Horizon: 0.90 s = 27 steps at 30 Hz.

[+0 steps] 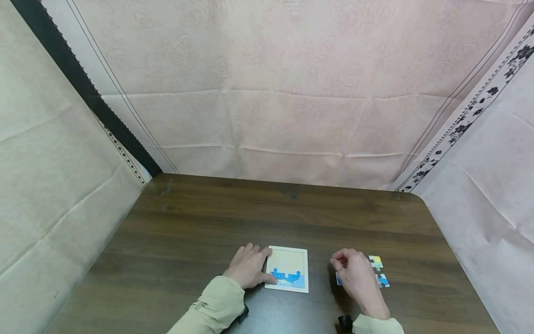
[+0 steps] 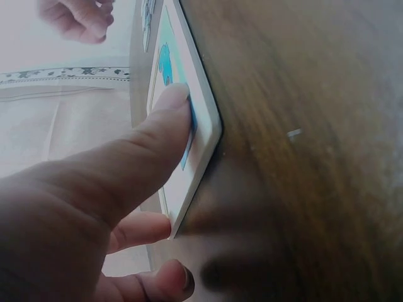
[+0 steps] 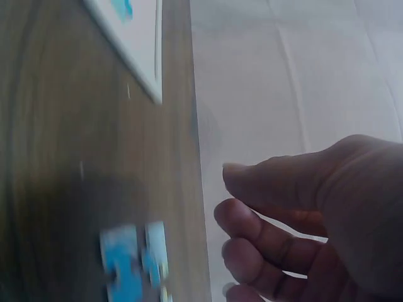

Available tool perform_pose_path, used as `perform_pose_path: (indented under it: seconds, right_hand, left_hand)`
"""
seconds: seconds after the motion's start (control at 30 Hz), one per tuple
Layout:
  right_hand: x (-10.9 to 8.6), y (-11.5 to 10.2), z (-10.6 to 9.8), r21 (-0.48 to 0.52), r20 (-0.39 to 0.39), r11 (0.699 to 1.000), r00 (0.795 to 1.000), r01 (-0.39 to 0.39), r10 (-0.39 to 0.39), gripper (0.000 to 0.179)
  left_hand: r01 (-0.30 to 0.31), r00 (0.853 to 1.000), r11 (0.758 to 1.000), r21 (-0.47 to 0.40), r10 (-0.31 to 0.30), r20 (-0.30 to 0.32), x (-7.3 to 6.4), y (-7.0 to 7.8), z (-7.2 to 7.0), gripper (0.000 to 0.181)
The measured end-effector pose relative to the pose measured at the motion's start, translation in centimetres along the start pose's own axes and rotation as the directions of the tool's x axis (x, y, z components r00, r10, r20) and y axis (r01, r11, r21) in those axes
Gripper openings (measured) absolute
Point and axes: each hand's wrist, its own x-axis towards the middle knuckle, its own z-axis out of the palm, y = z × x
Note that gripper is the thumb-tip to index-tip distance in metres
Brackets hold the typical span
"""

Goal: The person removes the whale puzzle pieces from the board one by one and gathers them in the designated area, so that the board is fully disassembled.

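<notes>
A white-framed jigsaw board point(image 1: 287, 249) lies on the table, with blue pieces point(image 1: 292, 278) fitted along its lower part and a bare cream area above. My left hand point(image 1: 249, 268) rests at the board's left side. Its thumb point(image 2: 148, 135) lies over the lower left of the picture, and the index finger touches the edge near the upper left corner. To the right, my right hand point(image 1: 354, 273) hovers over loose jigsaw pieces point(image 1: 376, 261), partly covering them. Its thumb and loosely bent fingers point(image 3: 242, 258) come close together, with nothing visible between them.
The brown wooden table point(image 1: 200, 222) has a pale patterned cloth point(image 1: 267, 93) hanging behind it and more cloth at both sides. Loose blue pieces point(image 3: 126, 267) lie below my right hand. Dark bands sit at both wrists.
</notes>
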Motion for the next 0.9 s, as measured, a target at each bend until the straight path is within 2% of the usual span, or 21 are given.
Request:
perform_pose_path:
  seconds: [0.27,0.53,0.73,0.9]
  right_hand:
    - [-0.1,-2.9,2.6,-0.013,0.061,0.999,0.997,0.053,-0.052,0.005]
    - [-0.2,-4.3,4.6,-0.023,0.097,0.992,0.988,0.122,-0.119,0.005]
    - [-0.3,-5.1,6.0,-0.031,0.129,0.981,0.974,0.192,-0.187,0.006]
    - [-0.5,-5.9,6.7,-0.022,0.135,0.961,0.953,0.277,-0.271,0.005]
  left_hand:
    - [0.002,1.0,1.0,0.017,-0.002,-0.005,-0.1,0.1,-0.1,0.081]
    - [0.019,1.0,1.0,0.016,-0.019,0.013,0.2,0.0,0.0,0.082]
    - [0.019,1.0,1.0,0.011,-0.019,0.019,0.2,0.0,0.2,0.088]
    - [0.007,1.0,1.0,0.026,-0.007,0.009,0.1,0.0,0.2,0.092]
